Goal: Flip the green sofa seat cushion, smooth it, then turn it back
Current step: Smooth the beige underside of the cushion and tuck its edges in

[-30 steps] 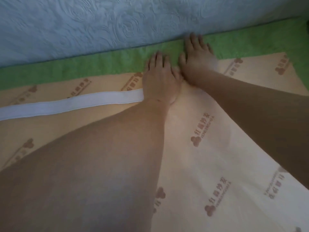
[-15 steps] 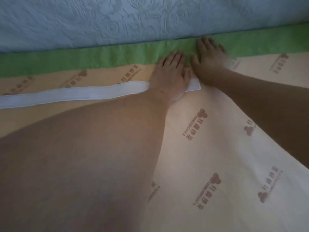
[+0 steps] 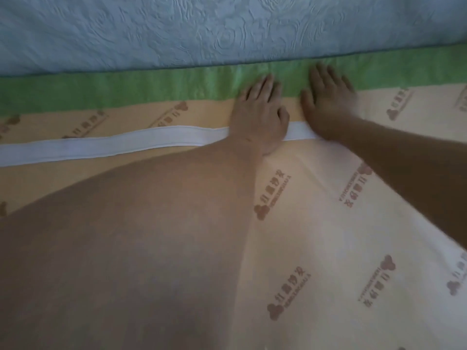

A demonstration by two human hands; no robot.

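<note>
The green sofa seat cushion (image 3: pixel 151 89) lies underside up. Its beige printed backing (image 3: pixel 328 236) fills most of the view, and only a green band shows along the far edge. A white strip (image 3: pixel 113 144) runs across the backing from the left. My left hand (image 3: pixel 259 114) lies flat, palm down, on the strip's right part, its fingertips on the green band. My right hand (image 3: pixel 326 99) also presses flat, just to the right, fingers spread onto the green edge and slightly blurred. Neither hand holds anything.
A pale blue quilted sofa back (image 3: pixel 227 31) with a rose pattern rises right behind the cushion's far edge. My forearms cover much of the lower left and right of the view.
Both hands have slid to the right along the cushion's far edge, and they now lie a little further apart. More of the white strip's right end shows between them.
</note>
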